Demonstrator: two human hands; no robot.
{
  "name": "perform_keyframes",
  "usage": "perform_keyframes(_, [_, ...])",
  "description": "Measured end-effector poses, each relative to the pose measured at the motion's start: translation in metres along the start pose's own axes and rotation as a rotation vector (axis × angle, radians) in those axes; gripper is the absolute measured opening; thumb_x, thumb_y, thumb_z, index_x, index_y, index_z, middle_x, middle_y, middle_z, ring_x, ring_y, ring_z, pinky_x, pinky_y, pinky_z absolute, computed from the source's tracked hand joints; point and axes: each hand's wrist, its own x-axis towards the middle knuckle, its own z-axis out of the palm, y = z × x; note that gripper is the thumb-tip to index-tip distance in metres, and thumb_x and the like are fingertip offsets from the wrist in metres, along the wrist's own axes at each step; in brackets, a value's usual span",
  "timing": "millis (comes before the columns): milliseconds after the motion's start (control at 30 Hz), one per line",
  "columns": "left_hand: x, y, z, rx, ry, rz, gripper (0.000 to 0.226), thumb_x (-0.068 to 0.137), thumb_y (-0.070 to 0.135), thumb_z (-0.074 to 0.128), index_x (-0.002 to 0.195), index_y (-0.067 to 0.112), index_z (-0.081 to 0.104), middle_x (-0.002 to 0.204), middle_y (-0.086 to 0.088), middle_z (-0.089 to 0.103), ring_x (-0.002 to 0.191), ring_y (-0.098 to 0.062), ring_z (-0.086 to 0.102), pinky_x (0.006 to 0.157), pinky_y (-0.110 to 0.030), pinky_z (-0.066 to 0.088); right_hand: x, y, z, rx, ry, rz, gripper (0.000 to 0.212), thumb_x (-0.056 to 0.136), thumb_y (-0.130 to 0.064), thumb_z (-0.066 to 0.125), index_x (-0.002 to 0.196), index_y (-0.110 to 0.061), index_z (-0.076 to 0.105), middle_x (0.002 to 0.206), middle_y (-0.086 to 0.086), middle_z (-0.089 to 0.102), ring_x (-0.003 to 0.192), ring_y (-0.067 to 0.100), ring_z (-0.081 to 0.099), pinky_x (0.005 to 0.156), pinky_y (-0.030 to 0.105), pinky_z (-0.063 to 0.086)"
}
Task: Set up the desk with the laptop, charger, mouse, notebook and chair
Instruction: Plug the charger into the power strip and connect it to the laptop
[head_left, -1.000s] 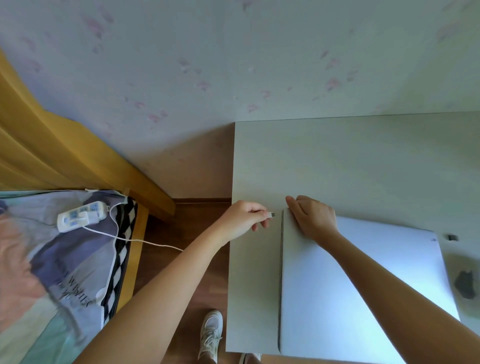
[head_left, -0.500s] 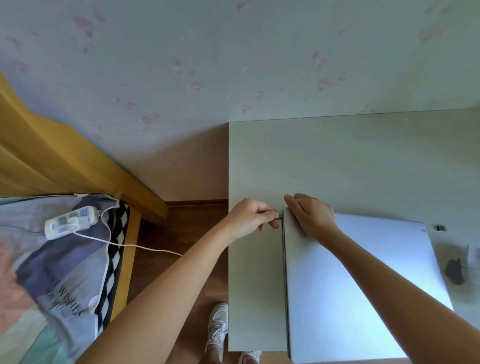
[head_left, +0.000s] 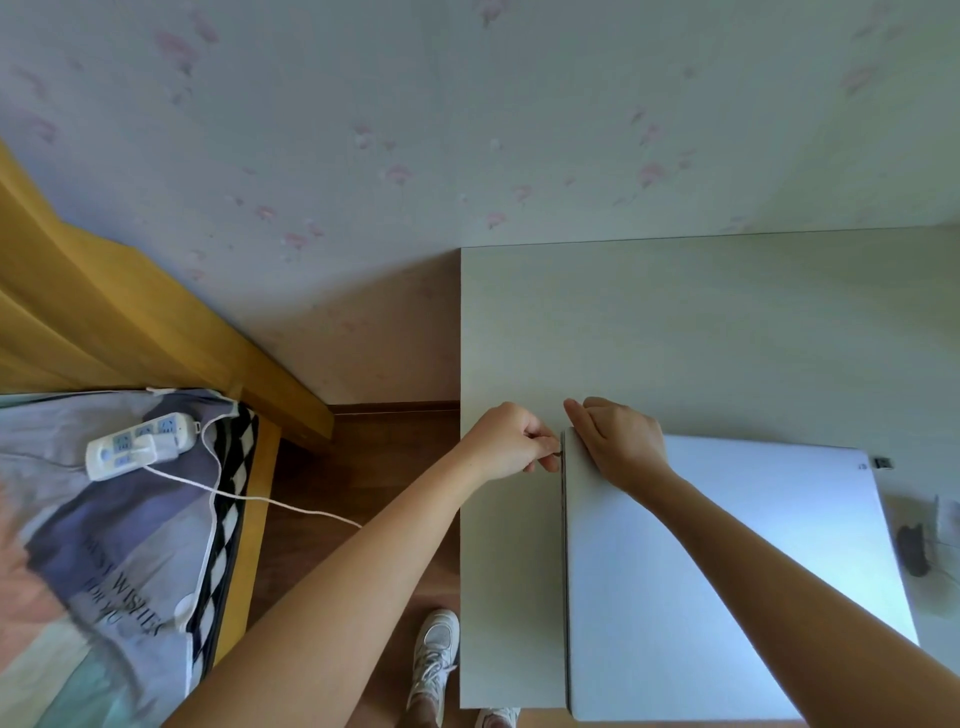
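The left hand (head_left: 511, 441) pinched a small charger plug (head_left: 557, 453) between curled fingers, right against the left side edge of the closed laptop (head_left: 727, 571), while the right hand (head_left: 621, 441) lay flat, fingers extended, pressing the lid's far-left corner. One laptop lay flush with the desk's (head_left: 675, 322) near edge, leaving a bare strip on its left and open desktop behind up to the wall. One white power strip (head_left: 140, 449) with its cable (head_left: 260, 499) rested on the bed's cover (head_left: 114, 551), printed "BEST WISHES FOR YOU".
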Motion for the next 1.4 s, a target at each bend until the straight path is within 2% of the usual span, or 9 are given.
perform_keyframes(233, [-0.004,-0.009,0.007,-0.052,0.037,-0.051,0.021,0.095,0.02,0.057,0.094,0.006,0.072,0.086,-0.001,0.076,0.059,-0.003,0.061,0.067,-0.021,0.048,-0.002,-0.004,0.013,-0.026,-0.004,-0.017,0.052,0.099,-0.04,0.03,0.052,-0.019,0.03,0.059,-0.001,0.039,0.06,0.021,0.045,0.057,0.031,0.03])
perform_keyframes(400, [-0.004,-0.013,0.015,-0.108,0.085,-0.072,0.021,0.096,0.017,0.056,0.098,0.002,0.07,0.089,-0.009,0.076,0.062,-0.009,0.065,0.076,-0.028,0.052,0.002,-0.004,0.021,-0.024,-0.02,0.005,0.05,0.099,-0.04,0.03,0.055,-0.016,0.032,0.058,-0.002,0.04,0.059,0.023,0.045,0.056,0.031,0.029])
perform_keyframes(500, [-0.004,-0.02,0.022,-0.126,0.121,-0.059,0.022,0.096,0.019,0.055,0.098,0.002,0.069,0.088,-0.008,0.076,0.068,-0.013,0.068,0.075,-0.027,0.051,0.004,-0.001,0.024,-0.003,-0.065,0.013,0.049,0.099,-0.04,0.029,0.057,-0.015,0.035,0.062,0.0,0.045,0.063,0.024,0.049,0.058,0.03,0.03])
perform_keyframes(667, [0.004,-0.033,0.028,-0.06,0.129,-0.063,0.028,0.092,0.028,0.062,0.114,0.011,0.068,0.107,-0.003,0.071,0.098,-0.017,0.065,0.086,-0.028,0.05,0.001,0.003,0.035,-0.032,-0.144,-0.043,0.046,0.099,-0.037,0.033,0.075,-0.008,0.06,0.086,0.006,0.054,0.079,0.031,0.057,0.065,0.031,0.034])
perform_keyframes(833, [0.012,-0.039,0.031,-0.107,0.1,-0.089,0.038,0.084,0.02,0.072,0.121,0.014,0.066,0.111,-0.003,0.069,0.101,-0.013,0.062,0.082,-0.02,0.043,-0.003,0.015,0.03,-0.021,-0.107,-0.1,0.029,0.097,-0.03,0.04,0.093,-0.012,0.063,0.096,0.004,0.064,0.086,0.027,0.059,0.068,0.03,0.033])
perform_keyframes(1000, [0.015,-0.045,0.036,-0.12,0.128,-0.078,0.04,0.082,0.02,0.074,0.121,0.015,0.066,0.108,0.0,0.068,0.098,-0.012,0.061,0.082,-0.02,0.042,-0.025,0.025,0.026,-0.11,-0.042,-0.282,0.025,0.093,-0.031,0.044,0.105,-0.02,0.063,0.106,-0.002,0.065,0.096,0.02,0.059,0.08,0.032,0.045])
perform_keyframes(1133, [0.018,-0.043,0.042,0.103,0.164,-0.002,0.039,0.084,0.032,0.068,0.121,0.021,0.064,0.113,0.0,0.063,0.108,-0.017,0.058,0.091,-0.032,0.048,-0.057,0.043,0.042,-0.269,-0.06,-0.23,0.047,0.09,-0.045,0.039,0.125,-0.017,0.053,0.13,0.008,0.057,0.118,0.026,0.054,0.098,0.044,0.044])
perform_keyframes(1300, [0.014,-0.03,0.059,0.597,0.133,0.312,0.061,0.09,0.041,0.059,0.144,0.021,0.039,0.15,0.0,0.036,0.138,-0.02,0.032,0.11,-0.035,0.029,-0.079,0.055,0.04,-0.324,-0.12,0.001,0.064,0.096,-0.052,0.011,0.135,-0.014,0.044,0.144,0.012,0.044,0.132,0.026,0.037,0.1,0.055,0.04])
perform_keyframes(1400, [0.015,-0.022,0.081,0.764,0.07,0.416,0.077,0.087,0.049,0.059,0.15,0.019,0.026,0.161,-0.003,0.015,0.147,-0.022,0.015,0.116,-0.04,0.016,-0.088,0.06,0.032,-0.345,-0.129,0.129,0.067,0.095,-0.054,0.01,0.135,-0.014,0.046,0.145,0.01,0.044,0.132,0.022,0.031,0.098,0.056,0.042])
